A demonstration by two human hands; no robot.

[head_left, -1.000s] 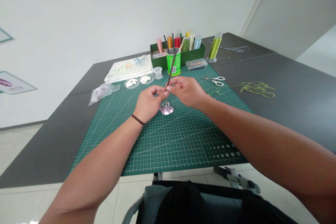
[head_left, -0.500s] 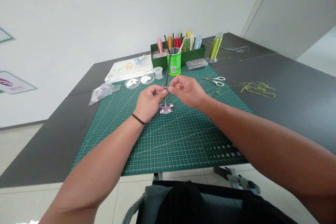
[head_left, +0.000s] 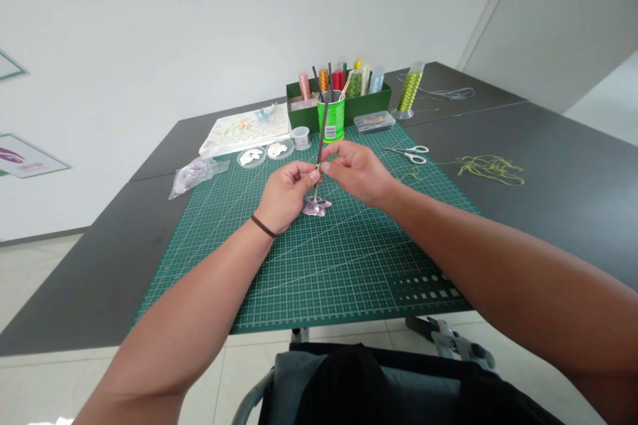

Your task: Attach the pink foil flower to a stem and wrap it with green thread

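My left hand (head_left: 288,194) pinches the stem of a lilac flower (head_left: 317,206) that hangs head down over the cutting mat (head_left: 319,272). A dark thin stick (head_left: 323,131) rises from the same grip, in front of the green can. Yellow-green thread (head_left: 318,167) shows where stick and stem meet. Against that spot, the thumb and forefinger of my right hand (head_left: 356,172) are closed on the thread, though their tips partly hide it.
White-handled scissors (head_left: 415,154) and a loose yellow-green thread bundle (head_left: 491,169) lie to the right. Behind stand a green can (head_left: 331,119), a green box (head_left: 366,105) of thread spools and a yellow-green spool (head_left: 409,91). Dishes of white pieces (head_left: 251,157) and a plastic bag (head_left: 194,176) lie left.
The flower has turned, so its petals show from another side. The stick has shifted slightly right, and my right fingertips have moved a little around the joint.
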